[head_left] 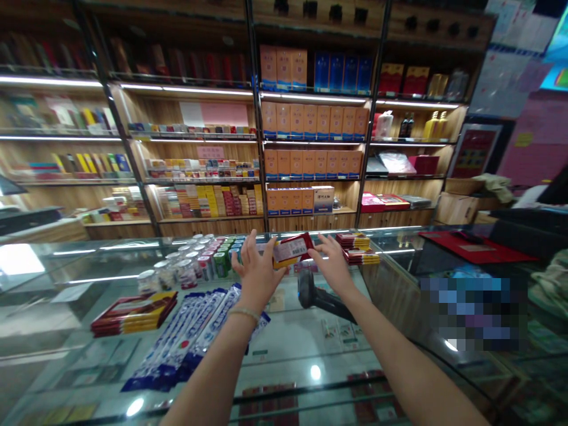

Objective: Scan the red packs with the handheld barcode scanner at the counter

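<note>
My left hand (256,273) and my right hand (332,265) are raised above the glass counter (310,355). Between them is a small red packet (293,248) with a white barcode label. The left hand's fingers hold its left end. The right hand's fingertips touch its right end, fingers spread. Just below my right wrist a black barcode scanner (317,297) lies on the glass.
On the counter lie red-and-yellow flat packs (133,312), long blue-and-white packets (190,334), several small jars (195,263) and stacked red packs (357,247). A red mat (479,247) is at the right. Shelves of boxed goods (310,163) fill the back wall.
</note>
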Action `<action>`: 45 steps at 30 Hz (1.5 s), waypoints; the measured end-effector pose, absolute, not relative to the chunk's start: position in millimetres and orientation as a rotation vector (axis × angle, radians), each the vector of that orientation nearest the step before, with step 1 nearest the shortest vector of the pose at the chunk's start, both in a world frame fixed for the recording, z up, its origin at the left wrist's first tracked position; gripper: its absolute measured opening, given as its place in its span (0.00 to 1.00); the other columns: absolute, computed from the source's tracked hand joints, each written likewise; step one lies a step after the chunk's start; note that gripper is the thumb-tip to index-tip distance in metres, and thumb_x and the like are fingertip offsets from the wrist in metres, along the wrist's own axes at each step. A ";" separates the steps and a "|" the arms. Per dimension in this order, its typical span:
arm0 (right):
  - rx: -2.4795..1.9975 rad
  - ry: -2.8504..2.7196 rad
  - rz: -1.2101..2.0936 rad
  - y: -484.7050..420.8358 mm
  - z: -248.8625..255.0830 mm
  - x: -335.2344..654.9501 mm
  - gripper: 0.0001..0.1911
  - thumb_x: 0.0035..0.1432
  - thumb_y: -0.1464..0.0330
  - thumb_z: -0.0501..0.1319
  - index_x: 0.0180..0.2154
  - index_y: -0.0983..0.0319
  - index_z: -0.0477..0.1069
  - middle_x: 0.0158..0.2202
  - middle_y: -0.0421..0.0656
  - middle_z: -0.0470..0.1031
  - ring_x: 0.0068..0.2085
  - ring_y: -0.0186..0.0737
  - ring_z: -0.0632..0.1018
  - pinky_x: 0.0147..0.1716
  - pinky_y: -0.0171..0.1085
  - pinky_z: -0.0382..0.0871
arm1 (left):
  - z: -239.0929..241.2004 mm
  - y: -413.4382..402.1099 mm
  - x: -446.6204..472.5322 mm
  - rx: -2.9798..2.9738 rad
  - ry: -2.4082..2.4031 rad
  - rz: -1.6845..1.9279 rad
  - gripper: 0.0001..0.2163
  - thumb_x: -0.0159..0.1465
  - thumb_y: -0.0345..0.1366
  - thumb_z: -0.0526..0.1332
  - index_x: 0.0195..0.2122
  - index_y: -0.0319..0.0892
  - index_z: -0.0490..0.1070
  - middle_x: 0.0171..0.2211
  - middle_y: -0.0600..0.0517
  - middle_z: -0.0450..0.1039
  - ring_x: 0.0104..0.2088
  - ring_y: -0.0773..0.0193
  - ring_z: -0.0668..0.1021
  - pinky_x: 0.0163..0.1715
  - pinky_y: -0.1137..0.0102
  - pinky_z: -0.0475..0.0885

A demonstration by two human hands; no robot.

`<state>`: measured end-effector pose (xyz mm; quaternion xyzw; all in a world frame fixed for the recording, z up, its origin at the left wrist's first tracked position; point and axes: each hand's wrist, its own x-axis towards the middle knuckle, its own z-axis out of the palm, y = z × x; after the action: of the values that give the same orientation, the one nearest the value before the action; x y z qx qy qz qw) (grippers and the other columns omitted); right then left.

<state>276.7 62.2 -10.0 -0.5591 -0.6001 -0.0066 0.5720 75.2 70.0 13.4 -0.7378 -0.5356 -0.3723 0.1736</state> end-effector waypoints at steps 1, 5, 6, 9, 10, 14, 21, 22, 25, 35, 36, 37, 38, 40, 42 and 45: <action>-1.307 -1.393 -0.035 60.2 -8.5 275.9 0.12 0.64 0.59 0.62 0.32 0.57 0.80 0.64 0.48 0.74 0.70 0.55 0.65 0.68 0.61 0.57 | 13.8 69.5 75.6 -2.100 -1.513 -1.053 0.39 0.55 0.47 0.76 0.68 0.49 0.67 0.75 0.33 0.47 0.74 0.38 0.54 0.69 0.35 0.46; -1.295 -1.361 -0.099 52.1 -2.9 271.7 0.13 0.64 0.58 0.62 0.30 0.57 0.78 0.65 0.49 0.73 0.70 0.56 0.64 0.68 0.63 0.56 | 13.1 67.5 78.1 -2.091 -1.445 -1.061 0.42 0.55 0.48 0.76 0.70 0.48 0.63 0.75 0.32 0.48 0.74 0.38 0.54 0.70 0.37 0.45; -1.294 -1.362 -0.106 50.2 -1.5 270.1 0.14 0.64 0.59 0.62 0.29 0.57 0.77 0.65 0.49 0.73 0.70 0.56 0.63 0.68 0.63 0.56 | 12.5 66.6 79.3 -2.087 -1.424 -1.065 0.42 0.55 0.49 0.76 0.69 0.47 0.64 0.75 0.32 0.48 0.74 0.38 0.54 0.70 0.37 0.44; -1.287 -1.373 -0.117 45.2 1.5 264.4 0.13 0.64 0.60 0.62 0.28 0.57 0.76 0.65 0.49 0.74 0.70 0.55 0.63 0.68 0.64 0.56 | 11.3 62.6 84.0 -2.084 -1.368 -1.082 0.40 0.55 0.51 0.75 0.67 0.46 0.66 0.74 0.33 0.50 0.74 0.39 0.55 0.70 0.39 0.42; -1.283 -1.377 -0.118 43.8 2.1 262.3 0.12 0.64 0.61 0.62 0.28 0.57 0.76 0.65 0.49 0.74 0.71 0.55 0.63 0.68 0.64 0.56 | 11.2 61.0 85.5 -2.085 -1.355 -1.089 0.39 0.56 0.51 0.75 0.67 0.46 0.67 0.74 0.33 0.51 0.74 0.39 0.55 0.70 0.40 0.42; -1.260 -1.404 -0.123 39.0 2.9 255.0 0.11 0.63 0.62 0.63 0.28 0.57 0.76 0.65 0.47 0.73 0.70 0.55 0.63 0.68 0.64 0.55 | 11.7 56.9 88.0 -2.097 -1.333 -1.102 0.35 0.57 0.50 0.74 0.63 0.45 0.70 0.74 0.33 0.53 0.74 0.38 0.56 0.71 0.41 0.41; -1.188 -1.490 -0.050 32.3 3.4 251.1 0.14 0.64 0.54 0.64 0.32 0.56 0.80 0.70 0.45 0.67 0.73 0.55 0.59 0.70 0.65 0.48 | 8.5 62.2 86.6 -2.029 -1.265 -1.209 0.26 0.62 0.49 0.69 0.58 0.44 0.73 0.73 0.33 0.55 0.73 0.38 0.58 0.70 0.41 0.40; -1.172 -1.500 -0.030 31.1 3.6 251.2 0.16 0.64 0.52 0.64 0.34 0.55 0.80 0.71 0.44 0.66 0.74 0.55 0.58 0.70 0.65 0.46 | 8.0 63.2 86.9 -2.012 -1.252 -1.230 0.25 0.62 0.49 0.68 0.58 0.44 0.74 0.73 0.33 0.56 0.73 0.38 0.58 0.70 0.41 0.41; -1.089 -1.569 0.052 27.4 5.0 252.5 0.24 0.67 0.44 0.57 0.38 0.53 0.83 0.72 0.42 0.63 0.75 0.55 0.54 0.71 0.64 0.43 | 8.6 64.9 86.9 -1.968 -1.258 -1.293 0.25 0.60 0.48 0.70 0.56 0.43 0.74 0.72 0.32 0.57 0.72 0.37 0.60 0.70 0.40 0.43; -1.098 -1.365 0.387 45.0 4.7 285.8 0.33 0.64 0.37 0.53 0.52 0.49 0.81 0.72 0.42 0.64 0.75 0.53 0.56 0.74 0.62 0.41 | 14.3 61.1 79.1 -2.159 -1.086 -1.383 0.27 0.57 0.47 0.75 0.57 0.53 0.75 0.75 0.40 0.44 0.74 0.36 0.53 0.70 0.39 0.46; -1.123 -1.377 0.440 47.5 2.8 289.9 0.32 0.63 0.36 0.55 0.54 0.48 0.80 0.72 0.42 0.63 0.75 0.53 0.55 0.74 0.63 0.41 | 13.2 60.7 79.2 -2.188 -1.023 -1.373 0.27 0.56 0.48 0.75 0.57 0.54 0.76 0.75 0.41 0.44 0.74 0.36 0.53 0.70 0.40 0.46; -1.148 -1.399 0.493 49.5 0.9 293.3 0.32 0.63 0.37 0.55 0.55 0.47 0.80 0.72 0.42 0.63 0.76 0.54 0.53 0.73 0.64 0.40 | 12.0 60.3 79.5 -2.215 -0.967 -1.362 0.27 0.56 0.49 0.75 0.57 0.55 0.76 0.75 0.41 0.43 0.74 0.36 0.53 0.70 0.40 0.46; -1.172 -1.425 0.539 50.7 -0.8 295.8 0.31 0.63 0.37 0.56 0.55 0.46 0.79 0.73 0.41 0.62 0.76 0.54 0.51 0.73 0.65 0.40 | 10.8 60.0 79.9 -2.241 -0.923 -1.351 0.28 0.55 0.50 0.76 0.57 0.55 0.76 0.76 0.42 0.42 0.74 0.36 0.53 0.70 0.41 0.46; -1.206 -1.473 0.618 51.1 -3.0 297.9 0.30 0.63 0.38 0.57 0.55 0.45 0.79 0.74 0.40 0.59 0.77 0.54 0.48 0.73 0.66 0.41 | 8.7 59.5 80.9 -2.282 -0.876 -1.330 0.29 0.54 0.51 0.76 0.58 0.56 0.76 0.76 0.43 0.41 0.74 0.36 0.53 0.70 0.41 0.46; -1.209 -1.506 0.697 49.7 -3.3 297.3 0.29 0.63 0.38 0.58 0.55 0.46 0.80 0.75 0.41 0.57 0.78 0.53 0.47 0.72 0.66 0.43 | 7.7 59.2 81.8 -2.311 -0.869 -1.309 0.30 0.54 0.51 0.76 0.58 0.57 0.75 0.76 0.43 0.41 0.73 0.35 0.53 0.71 0.41 0.45; -1.152 -1.538 0.782 47.7 -1.6 295.9 0.30 0.61 0.38 0.60 0.52 0.49 0.81 0.75 0.42 0.56 0.78 0.51 0.47 0.73 0.65 0.43 | 8.5 59.0 82.5 -2.317 -0.867 -1.305 0.29 0.54 0.51 0.76 0.58 0.58 0.76 0.76 0.44 0.42 0.73 0.36 0.54 0.70 0.41 0.46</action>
<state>295.9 47.7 -1.6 -0.4780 -0.6383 0.3245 0.5087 82.5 59.0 8.5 -0.8161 -0.3055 -0.4596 0.1714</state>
